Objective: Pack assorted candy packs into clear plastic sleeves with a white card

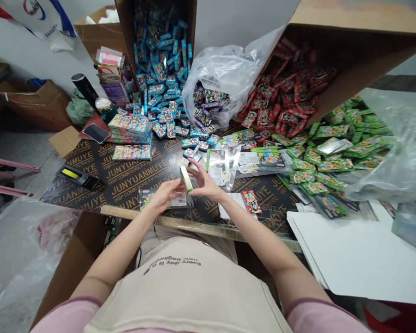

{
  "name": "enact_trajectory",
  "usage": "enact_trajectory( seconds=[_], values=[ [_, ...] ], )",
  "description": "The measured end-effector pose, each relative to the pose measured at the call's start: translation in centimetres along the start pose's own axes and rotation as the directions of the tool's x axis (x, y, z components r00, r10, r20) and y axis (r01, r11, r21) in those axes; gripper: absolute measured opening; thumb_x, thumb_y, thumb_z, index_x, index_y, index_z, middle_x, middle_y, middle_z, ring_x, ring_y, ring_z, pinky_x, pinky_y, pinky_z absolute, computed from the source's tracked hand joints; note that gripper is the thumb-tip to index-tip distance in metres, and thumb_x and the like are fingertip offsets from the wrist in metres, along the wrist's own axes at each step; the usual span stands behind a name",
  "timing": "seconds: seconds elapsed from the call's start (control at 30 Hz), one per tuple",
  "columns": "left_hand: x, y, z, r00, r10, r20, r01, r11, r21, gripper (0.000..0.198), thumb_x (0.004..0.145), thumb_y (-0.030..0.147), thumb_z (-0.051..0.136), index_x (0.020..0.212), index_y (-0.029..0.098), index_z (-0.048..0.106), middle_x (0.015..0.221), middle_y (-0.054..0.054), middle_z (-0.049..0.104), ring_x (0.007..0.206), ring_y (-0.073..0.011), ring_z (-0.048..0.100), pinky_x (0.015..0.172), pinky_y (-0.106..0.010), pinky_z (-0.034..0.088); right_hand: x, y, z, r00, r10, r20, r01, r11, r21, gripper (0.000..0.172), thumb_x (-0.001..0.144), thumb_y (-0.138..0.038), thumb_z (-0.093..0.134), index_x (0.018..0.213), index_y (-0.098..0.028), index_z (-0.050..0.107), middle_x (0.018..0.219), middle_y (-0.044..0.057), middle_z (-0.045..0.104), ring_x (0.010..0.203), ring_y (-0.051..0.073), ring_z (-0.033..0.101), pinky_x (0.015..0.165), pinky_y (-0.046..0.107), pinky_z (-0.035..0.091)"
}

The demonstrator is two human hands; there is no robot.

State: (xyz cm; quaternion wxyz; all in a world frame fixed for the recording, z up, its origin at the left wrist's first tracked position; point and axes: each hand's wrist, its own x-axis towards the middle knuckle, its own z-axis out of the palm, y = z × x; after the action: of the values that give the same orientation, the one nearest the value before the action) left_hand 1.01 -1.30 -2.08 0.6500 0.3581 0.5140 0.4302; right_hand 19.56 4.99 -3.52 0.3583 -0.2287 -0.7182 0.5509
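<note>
A slim green-and-white packet (186,178) stands on edge between my two hands, above the table. My left hand (167,194) has its fingertips closed against the packet's left side. Around its right side curve the thumb and fingers of my right hand (205,181), the thumb near the lower end. Below my left hand lies a flat printed green-and-black bag (176,202), partly covered by the hand. A red packet (251,202) rests on white paper to the right of my right forearm.
Boxes spill blue packets (168,92) and red packets (280,101) at the back. A clear bag (225,69) holds purple ones. Green packets (336,148) heap at right, above white sheets (364,249). At left are stacked packs (131,151), a phone (96,133) and a black stapler-like tool (79,176).
</note>
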Motion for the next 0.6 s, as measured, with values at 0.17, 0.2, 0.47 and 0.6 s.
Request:
enact_trajectory(
  seconds=[0.17,0.2,0.47,0.6],
  values=[
    [0.4,0.7,2.2,0.999,-0.039,-0.034,0.033,0.986,-0.166,0.038,0.050,0.038,0.088,0.068,0.013,0.066,0.059,0.000,0.064,0.052,-0.0110,0.056,0.056,-0.025,0.045,-2.6,-2.9,0.9,0.997,-0.061,-0.048,0.040,0.933,-0.357,0.098,0.070,-0.046,0.076,0.150,-0.029,0.022,0.153,0.010,0.030,0.142,0.029,0.028,0.116,0.047,0.022],
    [0.4,0.4,2.4,0.998,-0.012,-0.061,0.004,0.993,-0.118,0.037,0.050,0.038,0.088,0.064,0.013,0.065,0.055,0.001,0.061,0.049,-0.0098,0.053,0.054,-0.024,0.043,-3.0,-3.3,0.8,0.995,-0.084,-0.047,0.055,0.896,-0.440,0.095,0.070,-0.045,0.076,0.149,-0.028,0.024,0.151,0.010,0.035,0.141,0.030,0.029,0.116,0.049,0.021],
    [0.1,-1.4,-1.1,0.931,0.290,0.220,-0.359,0.637,0.682,0.084,0.054,0.050,0.084,0.128,0.019,0.058,0.117,-0.013,0.064,0.113,-0.0319,0.057,0.100,-0.046,0.040,-4.8,-2.4,-0.1,0.971,-0.098,-0.217,-0.085,0.708,-0.702,0.071,0.062,-0.028,0.065,0.131,-0.024,0.045,0.124,0.010,0.054,0.118,0.033,0.047,0.100,0.048,0.031],
    [-0.5,-2.4,-3.8,0.909,0.232,0.347,-0.386,0.151,0.910,0.114,0.050,0.035,0.087,0.148,0.022,0.032,0.122,-0.014,0.057,0.117,-0.0354,0.050,0.104,-0.052,0.032,-6.3,-0.5,-0.1,0.976,-0.044,-0.214,-0.134,0.653,-0.746,0.066,0.062,-0.024,0.064,0.126,-0.023,0.046,0.121,0.011,0.056,0.117,0.033,0.050,0.101,0.050,0.027]
  ],
)
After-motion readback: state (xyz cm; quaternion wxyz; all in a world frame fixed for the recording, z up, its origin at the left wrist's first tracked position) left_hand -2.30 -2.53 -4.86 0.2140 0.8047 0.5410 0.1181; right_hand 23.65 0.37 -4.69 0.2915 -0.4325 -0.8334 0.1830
